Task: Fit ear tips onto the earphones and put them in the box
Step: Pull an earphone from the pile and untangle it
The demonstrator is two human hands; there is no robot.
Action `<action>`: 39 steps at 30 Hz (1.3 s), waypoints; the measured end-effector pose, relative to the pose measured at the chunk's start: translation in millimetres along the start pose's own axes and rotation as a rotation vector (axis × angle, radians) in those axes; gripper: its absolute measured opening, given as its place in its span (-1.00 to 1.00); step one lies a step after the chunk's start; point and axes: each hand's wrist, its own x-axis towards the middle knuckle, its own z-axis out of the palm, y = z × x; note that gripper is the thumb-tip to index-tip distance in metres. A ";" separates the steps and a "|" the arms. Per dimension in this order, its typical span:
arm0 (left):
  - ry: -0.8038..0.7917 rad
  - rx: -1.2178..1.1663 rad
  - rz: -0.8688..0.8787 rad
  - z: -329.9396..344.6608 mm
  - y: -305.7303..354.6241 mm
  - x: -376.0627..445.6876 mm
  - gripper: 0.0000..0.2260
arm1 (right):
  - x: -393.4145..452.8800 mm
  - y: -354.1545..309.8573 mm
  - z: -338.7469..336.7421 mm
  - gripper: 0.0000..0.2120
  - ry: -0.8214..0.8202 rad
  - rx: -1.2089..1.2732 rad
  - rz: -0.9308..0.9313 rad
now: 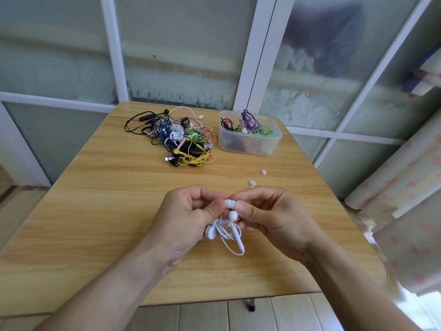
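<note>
The left hand and right hand, fingers curled, pinch a white earphone between their fingertips above the wooden tabletop, its cord dangling below. Two loose ear tips lie toward the right edge. Near the far edge sit tangled earphones and a translucent box, before frosted windows.

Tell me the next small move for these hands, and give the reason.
Probably press the small white ear tip fully onto the earbud. The right hand pinches it against the white wired earphones gripped by the left hand, so fitting looks unfinished; the translucent plastic box comes later.
</note>
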 end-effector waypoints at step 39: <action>0.158 0.178 0.364 -3.5 -3.2 1.7 -0.97 | -6.5 -14.0 6.4 -0.78 0.180 -0.234 -0.153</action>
